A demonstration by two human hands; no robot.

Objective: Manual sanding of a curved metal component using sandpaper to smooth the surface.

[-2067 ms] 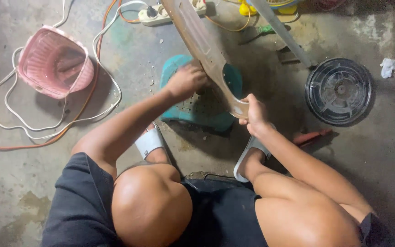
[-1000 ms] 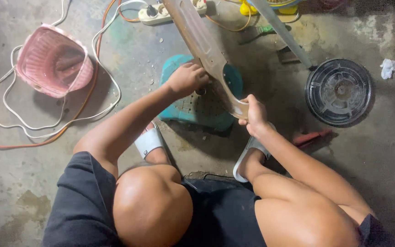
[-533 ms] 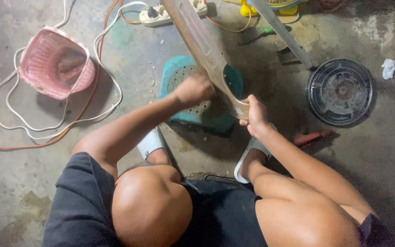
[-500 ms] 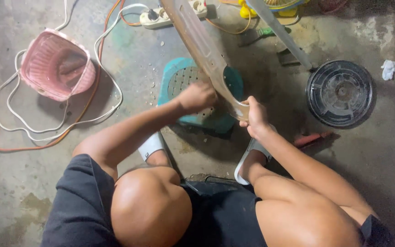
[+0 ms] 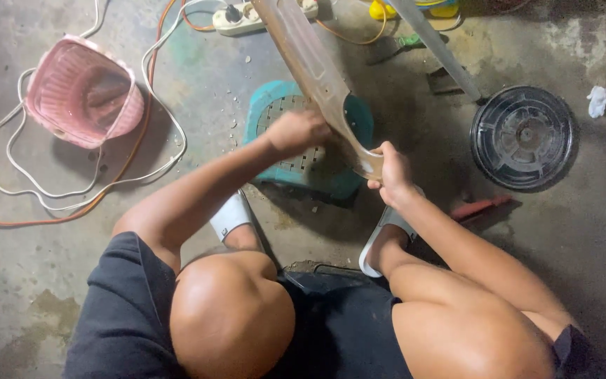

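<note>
A long brown plastic panel (image 5: 310,63) slants from the top of the view down to a teal plastic stool (image 5: 282,116). My right hand (image 5: 391,167) grips the panel's rounded lower end. My left hand (image 5: 299,131) is curled against the panel's left edge, just above the stool's slotted top. Its fingertips are hidden under the knuckles. Both arms reach forward over my bent knees.
A pink plastic basket (image 5: 82,91) lies at the left among white and orange cables (image 5: 71,203). A white power strip (image 5: 243,17) sits at the top. At the right lie a black round cover (image 5: 524,137), a grey pole (image 5: 436,45), a red tool (image 5: 482,208) and crumpled tissue (image 5: 599,100).
My left hand has slid down the panel's left edge toward its lower end, over the stool. The right hand has kept its grip.
</note>
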